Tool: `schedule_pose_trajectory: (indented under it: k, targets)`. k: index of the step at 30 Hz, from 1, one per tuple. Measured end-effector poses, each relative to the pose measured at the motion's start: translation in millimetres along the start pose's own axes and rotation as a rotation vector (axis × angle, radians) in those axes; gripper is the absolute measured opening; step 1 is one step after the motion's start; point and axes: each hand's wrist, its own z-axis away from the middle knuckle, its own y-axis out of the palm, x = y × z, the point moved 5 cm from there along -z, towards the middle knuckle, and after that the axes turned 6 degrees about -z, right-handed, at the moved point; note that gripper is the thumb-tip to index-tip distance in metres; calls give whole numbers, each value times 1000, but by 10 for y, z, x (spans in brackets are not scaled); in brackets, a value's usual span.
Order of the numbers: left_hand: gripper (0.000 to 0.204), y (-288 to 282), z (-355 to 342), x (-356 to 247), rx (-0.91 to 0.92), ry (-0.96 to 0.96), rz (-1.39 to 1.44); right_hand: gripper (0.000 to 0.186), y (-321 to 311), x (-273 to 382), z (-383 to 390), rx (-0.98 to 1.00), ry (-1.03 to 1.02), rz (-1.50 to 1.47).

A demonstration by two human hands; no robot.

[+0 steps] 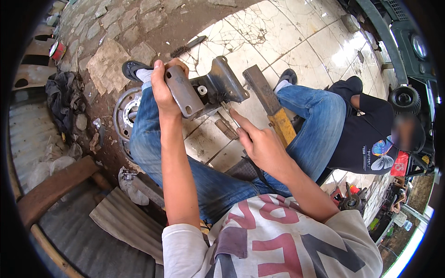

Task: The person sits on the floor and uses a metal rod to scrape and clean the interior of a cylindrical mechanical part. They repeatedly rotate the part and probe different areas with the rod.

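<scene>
My left hand (166, 90) grips the near flange of a bent grey steel bracket (222, 78), held up between my knees, with slotted holes and a small silver round fitting in it. My right hand (257, 143) is closed on a thin metal tool (236, 118), with its forefinger stretched along it; the tool's tip is at the bracket's lower side, where detail is hard to make out. Just right of the bracket stands a steel bar with a worn yellow lower part (281, 125). A short rusty metal piece (226, 129) lies below the bracket.
A co-worker in a black T-shirt (352, 139) is low at the right, beside black wheels and tools. A wheel rim (124, 118) lies by my left leg. A brush (190, 45) lies on cracked tiles (296, 23). Corrugated sheets (125, 222) and a dark cloth (62, 99) are at left.
</scene>
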Motion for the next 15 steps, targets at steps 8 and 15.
schedule_pose_trajectory:
  k: [8, 15]
  targets:
    - [53, 155, 70, -60, -31, -10, -138, 50, 7, 58, -327, -92, -66, 155]
    - [57, 113, 11, 16, -42, -37, -160, 48, -48, 23, -75, -76, -45, 89]
